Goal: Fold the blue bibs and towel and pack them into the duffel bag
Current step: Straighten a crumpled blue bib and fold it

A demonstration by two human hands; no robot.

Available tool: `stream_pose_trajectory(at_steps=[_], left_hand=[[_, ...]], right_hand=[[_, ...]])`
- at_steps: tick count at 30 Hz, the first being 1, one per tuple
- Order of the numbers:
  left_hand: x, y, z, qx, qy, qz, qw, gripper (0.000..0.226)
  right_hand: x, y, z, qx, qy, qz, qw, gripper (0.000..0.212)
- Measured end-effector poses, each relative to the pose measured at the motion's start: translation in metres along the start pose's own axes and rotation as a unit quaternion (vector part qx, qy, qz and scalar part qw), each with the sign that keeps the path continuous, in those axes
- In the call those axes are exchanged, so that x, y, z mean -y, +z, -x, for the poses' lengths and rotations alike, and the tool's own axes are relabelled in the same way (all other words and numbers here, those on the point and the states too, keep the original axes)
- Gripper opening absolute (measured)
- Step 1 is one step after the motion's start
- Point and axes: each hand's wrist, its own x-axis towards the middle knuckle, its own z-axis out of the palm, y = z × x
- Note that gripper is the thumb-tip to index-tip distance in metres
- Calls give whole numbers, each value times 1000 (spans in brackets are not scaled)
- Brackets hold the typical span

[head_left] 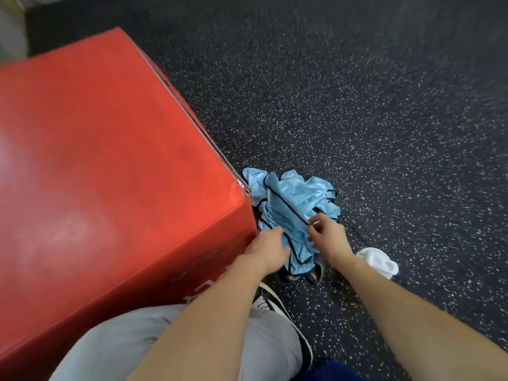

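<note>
A crumpled heap of light blue bibs [291,204] with dark piping lies on the speckled black floor, just right of a red box's corner. My left hand [268,247] reaches into the near left side of the heap and grips the fabric there. My right hand [328,237] pinches a piped edge on the near right side. A white towel [378,262] lies bunched on the floor just right of my right wrist. No duffel bag is in view.
A big red padded box [110,160] fills the left side, its corner touching the bibs. My grey-trousered knee [178,342] and a black-and-white shoe [275,303] are below my arms. Open rubber floor [384,105] stretches beyond and to the right.
</note>
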Motion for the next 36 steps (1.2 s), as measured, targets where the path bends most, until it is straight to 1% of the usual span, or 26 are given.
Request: stream_pose_trajectory(at_steps=[3,5,7,10,13,17,20,21,23,25,26,27,29,31,34,36], left_hand=[[-15,-8,30,-50,32,10,998,43],[-24,-12,51,-75,52,12,996,48],[-35,-23,71,-109,62,30,992,51],[-52,-54,96,-177,81,51,980,49],[-72,-99,119,-234,100,82,964,53],[-104,-170,160,-319,142,129,928,53],[-130,-220,199,-364,170,129,907,59],[-138,-234,213,-371,172,117,905,59],[-151,-259,239,-380,160,83,907,49],[-158,-280,264,-402,152,78,899,31],[-158,-290,274,-422,147,83,891,18],[-157,-300,285,-441,142,90,882,10],[-148,-321,305,-477,128,89,865,18],[-133,-343,326,-509,105,65,852,20],[-104,-380,361,-556,80,42,826,17],[-86,-407,392,-605,71,54,791,19]], right_hand=[[25,-36,13,-22,-82,57,995,13],[47,-63,19,-29,-157,105,982,15],[74,-92,26,-50,-212,135,967,15],[122,-135,39,-96,-272,122,950,13],[176,-176,56,-130,-302,114,937,12],[246,-222,87,-171,-355,86,915,11],[303,-249,112,-193,-394,71,896,9],[323,-256,121,-200,-405,65,890,9],[363,-269,140,-213,-432,49,875,8],[401,-282,161,-219,-462,45,858,9],[420,-288,172,-224,-481,51,846,10],[437,-295,183,-231,-500,59,833,12],[468,-308,202,-247,-531,65,808,12],[494,-319,216,-263,-551,61,790,12],[526,-328,228,-271,-564,55,778,12],[546,-330,234,-266,-566,62,778,14]])
